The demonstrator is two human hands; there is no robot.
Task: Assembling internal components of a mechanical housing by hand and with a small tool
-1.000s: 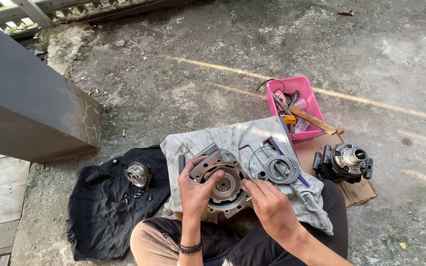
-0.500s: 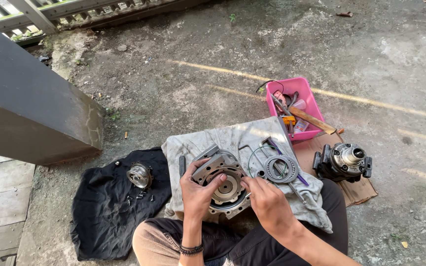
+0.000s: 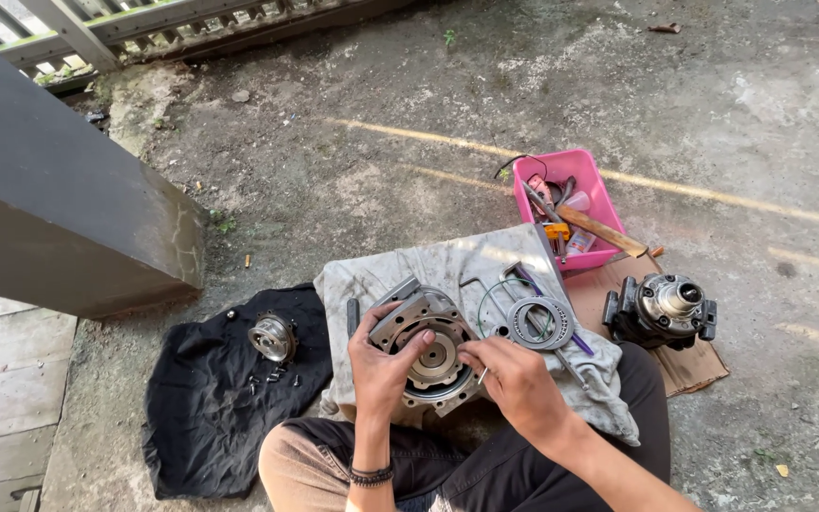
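A round metal housing point(image 3: 426, 343) with a central bore lies on a grey cloth point(image 3: 447, 270) over my lap. My left hand point(image 3: 381, 365) grips the housing's left rim, with its fingers curled over the edge. My right hand point(image 3: 514, 379) pinches the housing's right rim, and a small thin metal piece pokes out below its fingers. Just right of the housing, a flat metal ring point(image 3: 540, 322) with a green wire loop rests on the cloth.
A pink tray point(image 3: 588, 180) of tools stands behind the cloth. A dark motor-like part point(image 3: 661, 308) sits on cardboard at the right. A black cloth point(image 3: 210, 398) at the left carries a round metal part point(image 3: 271, 337) and small screws. A grey concrete block point(image 3: 59, 209) rises at the left.
My view has shifted slightly. My right hand has slid left onto the housing's right rim, and my left hand stays on the housing.
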